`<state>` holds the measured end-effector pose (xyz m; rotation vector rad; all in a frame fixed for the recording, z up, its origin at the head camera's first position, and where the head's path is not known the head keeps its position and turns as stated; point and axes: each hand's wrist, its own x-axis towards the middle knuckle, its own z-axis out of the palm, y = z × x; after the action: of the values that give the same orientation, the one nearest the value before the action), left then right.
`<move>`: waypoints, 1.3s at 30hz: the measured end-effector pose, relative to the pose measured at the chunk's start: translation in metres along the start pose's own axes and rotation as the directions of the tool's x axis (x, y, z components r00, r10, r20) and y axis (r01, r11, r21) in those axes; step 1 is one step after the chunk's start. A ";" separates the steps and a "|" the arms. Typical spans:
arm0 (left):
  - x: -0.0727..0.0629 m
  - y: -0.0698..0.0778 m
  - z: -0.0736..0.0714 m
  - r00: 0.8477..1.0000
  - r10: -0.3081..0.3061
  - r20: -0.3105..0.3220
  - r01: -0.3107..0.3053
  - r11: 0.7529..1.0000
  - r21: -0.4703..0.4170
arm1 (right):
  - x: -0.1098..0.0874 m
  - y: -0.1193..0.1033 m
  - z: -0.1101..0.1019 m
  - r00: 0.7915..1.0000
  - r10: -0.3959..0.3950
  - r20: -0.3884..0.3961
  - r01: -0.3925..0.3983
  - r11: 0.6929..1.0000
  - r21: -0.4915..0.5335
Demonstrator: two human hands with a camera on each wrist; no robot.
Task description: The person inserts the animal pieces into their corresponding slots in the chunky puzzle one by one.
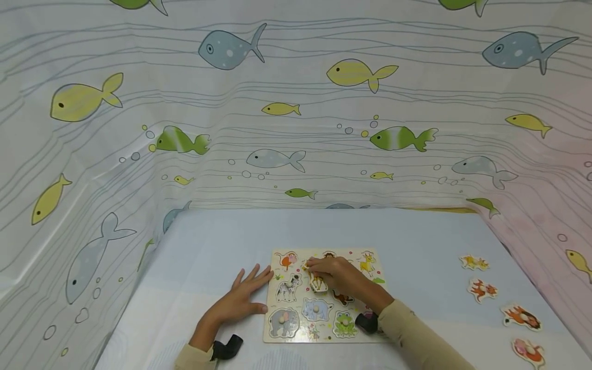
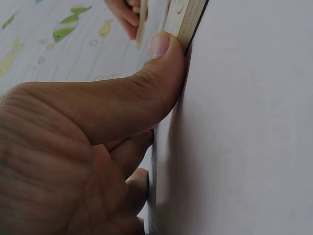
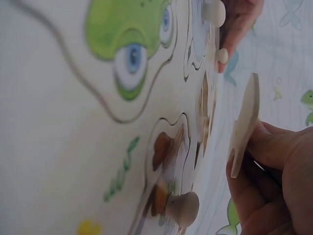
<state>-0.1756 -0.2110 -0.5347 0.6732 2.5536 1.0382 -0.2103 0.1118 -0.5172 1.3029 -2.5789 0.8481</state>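
My left hand (image 1: pixel 240 299) lay at the left edge of the puzzle board (image 1: pixel 314 338), its fingers spread and fairly straight, gripping nothing. The thumb rested against the board's side, I'd judge to stop it from sliding on the table (image 1: pixel 208 252). My right hand (image 1: pixel 339 275) was over the middle of the board, thumb and fingers closed in a pinch around the giraffe piece (image 1: pixel 318 283). I held it tilted and just above the board, apart from the surface; gripping it near its upper end probably left its outline easier to see. Whether I had it by a knob, I can't tell, since my fingers hid that part.

Along the board's near side sat the elephant (image 1: pixel 279 329) and the frog (image 1: pixel 344 326), with the hippo (image 1: pixel 319 310) a little farther in, their knobs up, handy for lifting. Well apart, to the board's right, a lion (image 1: pixel 521 316) and three other loose pieces (image 1: pixel 482 290) lay in a rough row, perhaps set there to be out of my way.
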 end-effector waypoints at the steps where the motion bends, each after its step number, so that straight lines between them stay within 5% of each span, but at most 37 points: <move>1: 0.000 0.000 0.000 1.000 0.000 -0.002 0.000 1.000 0.002 | 0.001 0.000 0.001 1.000 0.009 0.009 -0.009 1.000 0.001; 10: -0.001 0.000 -0.001 1.000 0.026 -0.011 -0.026 1.000 -0.015 | 0.005 0.007 0.010 0.996 0.031 0.086 -0.032 0.999 0.001; 39: -0.001 -0.001 0.001 0.999 0.032 -0.010 -0.032 0.999 -0.019 | 0.011 0.006 0.014 0.990 0.061 0.124 -0.063 0.998 0.014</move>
<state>-0.1747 -0.2117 -0.5359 0.7080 2.5465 1.0773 -0.2195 0.0998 -0.5272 1.3271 -2.7259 0.8268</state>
